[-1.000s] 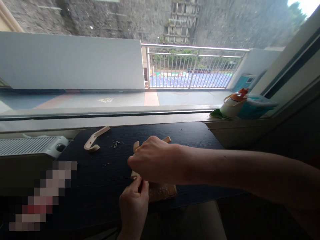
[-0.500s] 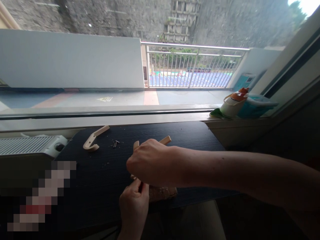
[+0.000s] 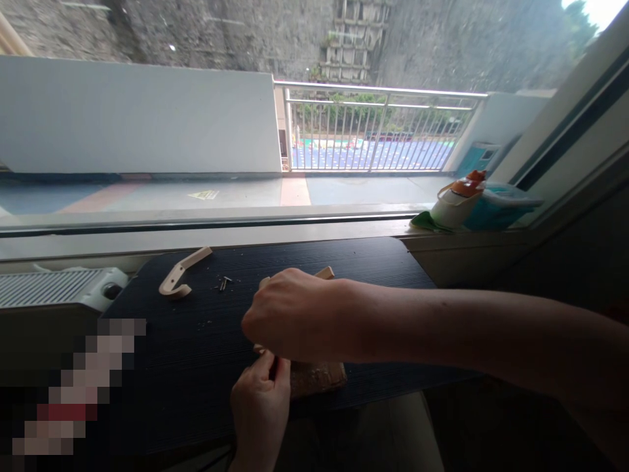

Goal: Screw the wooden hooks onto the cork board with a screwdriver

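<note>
My right hand (image 3: 299, 316) reaches in from the right, its back facing up and fingers curled down out of sight. From beneath it stick out the ends of a pale wooden piece (image 3: 325, 273); whatever else it grips is hidden. Just below, my left hand (image 3: 261, 400) pinches with thumb and fingertips close against the right hand, near a small bit of pale wood (image 3: 258, 348). What lies in that pinch cannot be made out. A brown block (image 3: 318, 378) with a shiny, rough surface lies partly under the right hand.
On the dark table (image 3: 177, 367) lie a J-shaped wooden hook with holes (image 3: 175, 278) and several small screws (image 3: 224, 283) among crumbs. A white radiator (image 3: 59, 288) stands at left. The windowsill holds a white bottle with an orange top (image 3: 455, 206) and a teal container (image 3: 506, 208).
The view has shifted slightly. My right hand has moved a little up and left, covering more of the wooden end at its upper left. My left hand keeps its pinch.
</note>
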`<state>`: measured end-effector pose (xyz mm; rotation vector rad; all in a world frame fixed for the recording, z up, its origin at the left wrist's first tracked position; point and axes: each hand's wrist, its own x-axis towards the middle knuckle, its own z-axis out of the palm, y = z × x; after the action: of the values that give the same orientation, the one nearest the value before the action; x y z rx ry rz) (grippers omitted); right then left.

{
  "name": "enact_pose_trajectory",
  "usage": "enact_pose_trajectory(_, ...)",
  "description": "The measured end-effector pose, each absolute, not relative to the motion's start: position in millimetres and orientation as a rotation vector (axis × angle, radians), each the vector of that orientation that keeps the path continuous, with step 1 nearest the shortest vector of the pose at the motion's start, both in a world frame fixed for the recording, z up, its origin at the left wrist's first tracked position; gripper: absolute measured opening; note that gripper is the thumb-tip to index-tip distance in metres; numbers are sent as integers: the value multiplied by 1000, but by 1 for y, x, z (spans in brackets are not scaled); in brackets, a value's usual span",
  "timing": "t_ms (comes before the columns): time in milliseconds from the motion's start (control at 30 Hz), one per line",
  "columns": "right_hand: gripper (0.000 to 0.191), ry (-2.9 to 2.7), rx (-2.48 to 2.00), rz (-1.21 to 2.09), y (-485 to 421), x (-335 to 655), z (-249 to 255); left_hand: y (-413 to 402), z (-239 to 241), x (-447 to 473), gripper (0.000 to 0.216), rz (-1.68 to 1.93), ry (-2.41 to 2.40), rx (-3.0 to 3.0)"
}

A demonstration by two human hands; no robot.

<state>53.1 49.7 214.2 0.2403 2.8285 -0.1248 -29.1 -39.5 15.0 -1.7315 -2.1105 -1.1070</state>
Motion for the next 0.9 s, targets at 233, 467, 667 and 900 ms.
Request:
enact_pose_trajectory(233, 19, 2801, 328, -139, 48, 48, 207, -42, 10, -29, 35, -1114, -2154, -1728)
enact_pose_trajectory(467, 16, 2830, 342, -93, 52, 52, 209, -41, 12, -29, 31, -1154, -2187, -1727)
enact_pose_trajectory(667, 19, 2803, 237, -49, 43, 57, 212, -40, 15, -28, 38, -1076, -2126, -1706)
enact_pose_trajectory(900, 18, 2820, 310, -61, 52, 53, 198, -40, 12, -28, 29, -1102, -2164, -1736)
